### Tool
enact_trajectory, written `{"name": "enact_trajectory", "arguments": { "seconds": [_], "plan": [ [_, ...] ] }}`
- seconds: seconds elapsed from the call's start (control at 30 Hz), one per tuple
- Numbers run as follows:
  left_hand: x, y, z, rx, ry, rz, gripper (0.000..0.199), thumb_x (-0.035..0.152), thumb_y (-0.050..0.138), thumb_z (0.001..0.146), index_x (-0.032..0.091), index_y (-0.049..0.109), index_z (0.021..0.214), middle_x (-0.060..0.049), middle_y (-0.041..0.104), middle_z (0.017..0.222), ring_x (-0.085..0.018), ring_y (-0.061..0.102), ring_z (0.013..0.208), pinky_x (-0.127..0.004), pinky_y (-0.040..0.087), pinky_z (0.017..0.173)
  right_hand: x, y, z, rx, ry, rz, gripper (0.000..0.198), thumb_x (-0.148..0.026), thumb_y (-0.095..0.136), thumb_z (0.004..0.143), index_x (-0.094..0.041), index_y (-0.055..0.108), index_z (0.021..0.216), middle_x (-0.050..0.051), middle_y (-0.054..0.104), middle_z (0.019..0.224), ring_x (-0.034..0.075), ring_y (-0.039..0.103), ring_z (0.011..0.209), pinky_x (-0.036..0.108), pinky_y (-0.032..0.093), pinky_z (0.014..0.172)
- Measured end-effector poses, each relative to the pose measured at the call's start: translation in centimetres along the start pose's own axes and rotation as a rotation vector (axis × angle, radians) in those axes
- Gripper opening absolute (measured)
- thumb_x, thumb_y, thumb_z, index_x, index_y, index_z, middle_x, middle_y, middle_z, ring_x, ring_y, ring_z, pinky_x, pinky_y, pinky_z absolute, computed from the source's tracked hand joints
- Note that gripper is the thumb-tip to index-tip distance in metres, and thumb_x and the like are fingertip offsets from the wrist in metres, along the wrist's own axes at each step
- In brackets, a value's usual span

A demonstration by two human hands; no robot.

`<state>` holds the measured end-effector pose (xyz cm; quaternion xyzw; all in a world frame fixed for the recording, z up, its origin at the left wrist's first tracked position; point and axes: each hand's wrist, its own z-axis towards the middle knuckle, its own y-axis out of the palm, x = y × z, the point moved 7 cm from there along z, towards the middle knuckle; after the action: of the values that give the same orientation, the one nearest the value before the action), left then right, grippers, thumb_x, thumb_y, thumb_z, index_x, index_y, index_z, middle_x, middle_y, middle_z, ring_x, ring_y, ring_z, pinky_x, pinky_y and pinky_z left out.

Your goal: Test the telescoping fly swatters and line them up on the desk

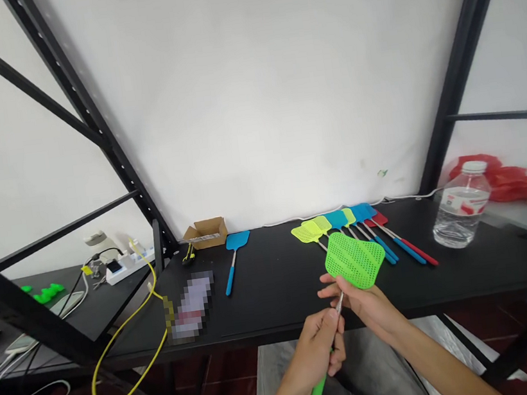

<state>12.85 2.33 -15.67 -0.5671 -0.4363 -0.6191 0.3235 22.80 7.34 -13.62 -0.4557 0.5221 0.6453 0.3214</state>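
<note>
A green fly swatter (354, 260) is held in front of me above the table's front edge, its perforated head tilted up and to the right. My left hand (318, 349) is wrapped round its metal shaft, just above the green handle. Higher up, my right hand (362, 304) pinches the shaft close under the head, with its other fingers partly behind. Past the head, several swatters lie in an overlapping row, among them a yellow-green one (306, 234), a blue one (362, 211) and a red one (379, 218). Further left lies a single blue swatter (237, 242).
A large water bottle (461, 207) stands at the right of the black table (272, 300). Toward the left are a small open cardboard box (206, 233), a blurred-out flat object (194, 305), a looping yellow cable (113, 347) and a power strip (130, 265). Black metal posts rise on both sides.
</note>
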Motion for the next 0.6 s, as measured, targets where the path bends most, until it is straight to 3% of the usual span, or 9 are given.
{"name": "enact_trajectory", "arguments": {
  "seconds": [0.1,0.17,0.3,0.43,0.53,0.6],
  "plan": [
    [0.8,-0.3,-0.3,-0.008,-0.003,0.066,0.042,0.058,0.037,0.092,0.02,0.045,0.077,0.01,0.039,0.04,-0.006,0.025,0.03,-0.017,0.022,0.033,-1.3,-0.5,1.1,0.027,-0.056,0.055,0.033,-0.047,0.068,0.08,-0.019,0.072,0.096,0.011,0.069,0.111,0.026,0.067,0.095,0.035,0.05,0.075],
    [1.5,-0.5,-0.6,-0.004,-0.01,0.178,0.041,0.056,0.034,0.093,0.02,0.045,0.078,0.01,0.039,0.041,-0.006,0.026,0.031,-0.018,0.022,0.034,-2.0,-1.0,1.6,0.042,-0.068,0.072,0.034,-0.048,0.066,0.08,-0.019,0.072,0.098,0.01,0.07,0.107,0.026,0.067,0.095,0.034,0.049,0.075],
    [3.8,-1.2,-1.5,0.072,0.081,0.639,0.041,0.049,0.031,0.097,0.02,0.048,0.073,0.005,0.043,0.051,-0.009,0.039,0.046,-0.021,0.028,0.049,-3.0,-3.1,2.4,0.087,-0.099,0.072,0.039,-0.05,0.064,0.082,-0.018,0.07,0.103,0.01,0.073,0.091,0.025,0.067,0.096,0.033,0.049,0.078],
    [5.6,-2.8,-2.9,0.133,0.168,1.158,0.033,0.043,0.036,0.097,0.024,0.056,0.081,0.002,0.053,0.063,-0.015,0.048,0.06,-0.027,0.026,0.059,-4.3,-9.3,3.5,0.25,-0.133,0.068,0.037,-0.05,0.064,0.081,-0.02,0.07,0.101,0.008,0.072,0.091,0.026,0.066,0.098,0.036,0.05,0.079],
    [6.4,-4.6,-3.7,0.136,0.126,1.249,0.033,0.042,0.034,0.098,0.024,0.054,0.079,0.002,0.053,0.064,-0.016,0.049,0.061,-0.027,0.026,0.06,-6.3,-14.9,3.5,0.448,-0.216,0.121,0.03,-0.05,0.059,0.084,-0.026,0.068,0.099,0.004,0.072,0.089,0.024,0.065,0.103,0.034,0.052,0.076],
    [7.3,-5.3,-3.8,0.171,0.118,1.24,0.034,0.041,0.03,0.099,0.024,0.049,0.077,0.004,0.048,0.061,-0.015,0.046,0.057,-0.026,0.025,0.058,-7.4,-16.0,3.2,0.455,-0.268,0.09,0.033,-0.052,0.054,0.087,-0.028,0.066,0.105,0.005,0.071,0.095,0.024,0.062,0.11,0.033,0.052,0.077]
  ]
}}
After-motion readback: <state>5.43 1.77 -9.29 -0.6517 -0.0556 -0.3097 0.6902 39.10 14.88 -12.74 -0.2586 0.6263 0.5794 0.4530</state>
